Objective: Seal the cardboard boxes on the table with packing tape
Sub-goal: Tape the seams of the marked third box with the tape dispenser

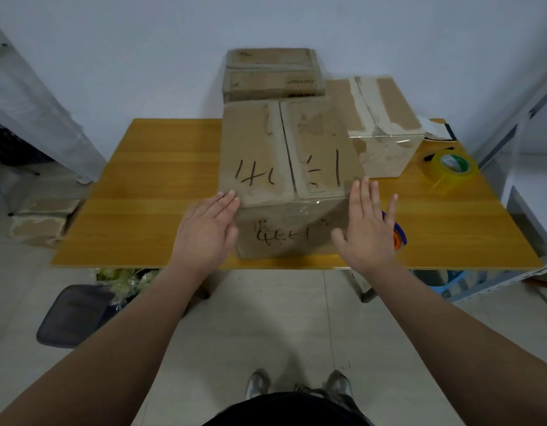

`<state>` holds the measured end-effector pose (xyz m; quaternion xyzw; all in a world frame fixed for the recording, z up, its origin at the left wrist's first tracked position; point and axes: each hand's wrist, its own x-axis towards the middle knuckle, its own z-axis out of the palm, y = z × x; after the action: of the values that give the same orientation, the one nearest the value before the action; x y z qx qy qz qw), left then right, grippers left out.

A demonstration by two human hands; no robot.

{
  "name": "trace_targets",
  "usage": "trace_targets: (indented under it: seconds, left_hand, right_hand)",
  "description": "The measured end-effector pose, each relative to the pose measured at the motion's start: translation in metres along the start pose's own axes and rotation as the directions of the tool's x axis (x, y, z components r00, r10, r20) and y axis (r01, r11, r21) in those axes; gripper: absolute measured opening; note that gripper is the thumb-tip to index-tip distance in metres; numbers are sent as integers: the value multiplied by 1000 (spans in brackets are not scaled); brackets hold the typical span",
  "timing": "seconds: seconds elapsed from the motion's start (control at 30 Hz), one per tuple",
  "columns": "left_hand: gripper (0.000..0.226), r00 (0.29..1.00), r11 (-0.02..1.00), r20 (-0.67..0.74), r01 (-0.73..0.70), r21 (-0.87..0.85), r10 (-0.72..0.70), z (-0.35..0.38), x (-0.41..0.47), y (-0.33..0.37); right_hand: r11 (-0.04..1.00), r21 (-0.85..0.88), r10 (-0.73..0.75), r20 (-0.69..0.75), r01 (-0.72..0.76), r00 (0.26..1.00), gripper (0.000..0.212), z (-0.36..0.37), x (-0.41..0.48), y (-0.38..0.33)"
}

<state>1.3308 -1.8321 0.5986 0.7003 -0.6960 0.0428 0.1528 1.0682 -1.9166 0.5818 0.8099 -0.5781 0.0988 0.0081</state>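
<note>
Cardboard box (284, 155) squared between left hand (204, 229) and right hand (367, 229), fingers (226, 201) straight, empty; next, probably fetching tape roll (453, 167) right of box.

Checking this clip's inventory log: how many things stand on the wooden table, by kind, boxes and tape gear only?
Brown cardboard boxes: 3 (handwritten front box, taped right box, rear box)
Clear yellowish packing tape roll: 1
Blue-and-orange object, likely a tape cutter, half hidden by the right hand: 1
Total: 5
</note>
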Motion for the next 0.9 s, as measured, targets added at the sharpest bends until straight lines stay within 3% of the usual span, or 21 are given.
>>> trace_targets:
  seconds: [0.13,0.23,0.33,0.43,0.57,0.7,0.8,0.9]
  left_hand:
    - [36,996,958,-41,-91,-271,83,-11,36,-3]
    - [30,985,899,68,-116,-423,159,-9,62,-9]
    - [42,952,930,196,-164,-328,237,4,67,-29]
    - [56,939,935,164,-259,-242,303,11,56,-47]
    - [62,927,929,92,-355,-100,364,21,49,-53]
    - [74,914,920,107,-390,-41,392,22,49,-54]
    - [81,901,911,153,-412,7,407,17,49,-54]
    - [75,914,919,152,-389,61,376,7,46,-50]
  right_hand:
    - [920,137,-353,-117,367,928,58,-20,20,-69]
    - [917,181,-353,-42,355,935,54,-24,53,-116]
    - [952,67,-301,49,298,952,53,-9,74,-118]
    - [943,-105,-308,91,317,947,57,5,73,-111]
    - [931,-174,-304,119,321,945,76,11,70,-114]
    - [849,-288,-453,38,444,891,75,10,65,-104]
    - [828,-293,-494,20,478,869,71,7,60,-102]
    - [841,-186,-510,43,508,859,78,4,56,-99]
